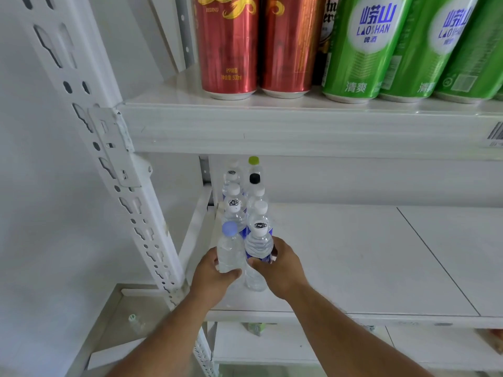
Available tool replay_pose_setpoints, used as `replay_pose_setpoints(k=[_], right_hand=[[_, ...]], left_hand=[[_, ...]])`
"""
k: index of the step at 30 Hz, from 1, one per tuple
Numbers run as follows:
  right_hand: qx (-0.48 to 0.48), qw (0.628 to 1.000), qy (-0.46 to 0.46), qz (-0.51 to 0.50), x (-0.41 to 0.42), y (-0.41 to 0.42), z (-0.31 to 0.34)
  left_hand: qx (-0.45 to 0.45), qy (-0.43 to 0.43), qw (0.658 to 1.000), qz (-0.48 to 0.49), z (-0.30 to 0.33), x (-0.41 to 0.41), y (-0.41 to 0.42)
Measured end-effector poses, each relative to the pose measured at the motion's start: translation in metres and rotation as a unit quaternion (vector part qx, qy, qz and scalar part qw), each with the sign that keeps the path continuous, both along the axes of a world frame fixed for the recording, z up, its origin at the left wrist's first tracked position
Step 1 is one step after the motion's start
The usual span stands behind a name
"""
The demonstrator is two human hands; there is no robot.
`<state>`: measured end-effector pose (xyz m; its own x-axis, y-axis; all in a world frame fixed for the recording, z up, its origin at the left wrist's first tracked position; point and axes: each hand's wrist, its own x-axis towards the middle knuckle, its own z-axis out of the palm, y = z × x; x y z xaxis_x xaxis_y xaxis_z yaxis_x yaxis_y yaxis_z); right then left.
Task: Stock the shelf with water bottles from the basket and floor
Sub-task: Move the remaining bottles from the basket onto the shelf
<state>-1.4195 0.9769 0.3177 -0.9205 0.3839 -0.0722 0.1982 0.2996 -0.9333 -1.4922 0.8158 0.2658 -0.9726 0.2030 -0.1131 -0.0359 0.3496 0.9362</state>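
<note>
Clear plastic bottles stand in two rows at the left end of the white shelf [353, 254]. The left hand [211, 276] grips a blue-capped bottle [230, 248] at the front of the left row; the right hand [280, 268] grips a scribble-capped bottle [260, 246] heading the right row. This looks like the placing step: both seem ready to be released, then more fetched from below.

— What can you read up at twelve o'clock?
— The green beer cans [364, 47] say "崂山", "LAOSHAN", "啤酒" and, lower down, "清爽".
— And the red cans [228, 44] at eleven?
— Gold script too cropped to read; small print ends "500ml".
— At three o'clock?
— A barcode label [494, 133] on the shelf edge [272, 131], digits illegible.
</note>
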Motion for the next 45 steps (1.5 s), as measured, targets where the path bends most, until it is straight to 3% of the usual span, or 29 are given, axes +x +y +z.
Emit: replay_pose_setpoints(k=[12, 18, 24, 32, 45], right_hand=[[0.066, 0.989, -0.127, -0.018, 0.02, 0.003, -0.016], [0.118, 0.977, -0.175, -0.029, 0.073, 0.004, -0.037], [0.194, 0.955, -0.222, 0.026, 0.145, 0.004, -0.063], [0.295, 0.91, -0.25, 0.148, 0.261, 0.024, -0.104], [0.242, 0.881, -0.356, 0.193, 0.344, 0.041, -0.194]], left_hand=[[-0.018, -0.032, 0.999, -0.024, -0.017, 0.012, -0.012], [-0.04, -0.028, 0.999, -0.009, -0.029, 0.055, -0.025], [-0.077, -0.023, 0.997, -0.007, -0.049, 0.125, -0.036], [-0.245, -0.056, 0.963, -0.092, -0.073, 0.233, -0.017], [-0.299, -0.195, 0.925, -0.128, -0.166, 0.325, -0.006]])
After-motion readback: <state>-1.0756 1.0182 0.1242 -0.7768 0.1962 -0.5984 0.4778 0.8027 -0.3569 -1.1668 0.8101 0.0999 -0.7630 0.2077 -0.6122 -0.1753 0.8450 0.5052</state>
